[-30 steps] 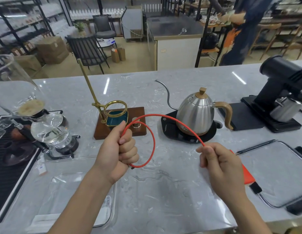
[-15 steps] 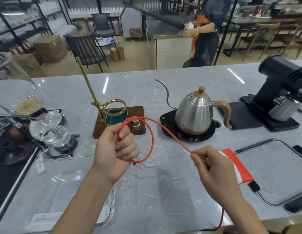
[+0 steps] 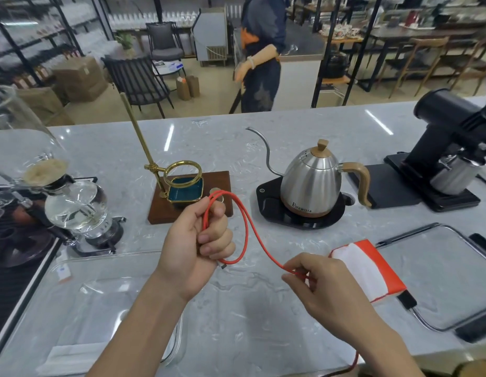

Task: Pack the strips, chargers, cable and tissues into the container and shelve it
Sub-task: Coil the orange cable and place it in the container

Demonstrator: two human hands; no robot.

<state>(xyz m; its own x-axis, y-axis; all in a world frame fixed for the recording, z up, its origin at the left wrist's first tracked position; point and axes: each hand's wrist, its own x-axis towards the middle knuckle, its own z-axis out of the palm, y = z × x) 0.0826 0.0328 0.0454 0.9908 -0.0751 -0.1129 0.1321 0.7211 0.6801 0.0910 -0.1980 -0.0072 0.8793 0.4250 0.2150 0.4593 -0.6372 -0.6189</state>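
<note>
- Left hand clenched around a coil of the red cable, raised over the countertop middle
- Right hand pinches the cable's trailing run, which drops over the near edge
- Clear container sits at the near-left corner, red-and-white pouch near-right

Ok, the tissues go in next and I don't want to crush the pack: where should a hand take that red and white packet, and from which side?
Probably from above, across its two long red edges. The tissue packet lies flat on the counter, so its sides are exposed. Its near end is next to the lid's black clip, and the right hand holding the red cable crowds its left side.
</note>
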